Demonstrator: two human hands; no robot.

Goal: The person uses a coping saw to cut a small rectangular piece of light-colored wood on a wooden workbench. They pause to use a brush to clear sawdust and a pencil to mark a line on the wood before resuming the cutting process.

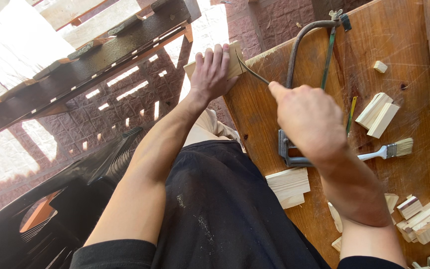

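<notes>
Where sunlight breaks through at far left, dark weathered wooden pallet slats (90,55) slanting over a brown patterned brick floor (120,114), with a black plastic crate-like shape (51,214) low in the corner. Further right, left hand (212,72) with fingers laid flat and close together over a small pale wooden block (235,62), pressing it down at the edge of a worn orange-brown wooden workbench (399,45); block jutting slightly past the bench edge, thumb side hidden. Below, black dusty apron or trousers (220,209) speckled with sawdust. Just right of the block, thin curved metal blade (252,73) touching its corner, running back into right hand (307,117), closed in a fist around the tool's handle, index finger stretched forward along the blade; handle itself hidden by the hand. Behind that hand, on the bench, rusty grey metal coping saw frame (309,45) lying flat, its grey handle end (289,152) showing under the wrist. Near the wrist, pale flat wood offcut (288,185) at the bench edge. Further right, small white-handled paintbrush with tan bristles (391,149), a slim yellow-green pencil (351,115) beside the saw, two pale angled wooden blocks (378,114) touching each other, a tiny wood cube (380,66) above them, and a heap of small pale wood scraps (424,219) at lower right
</notes>
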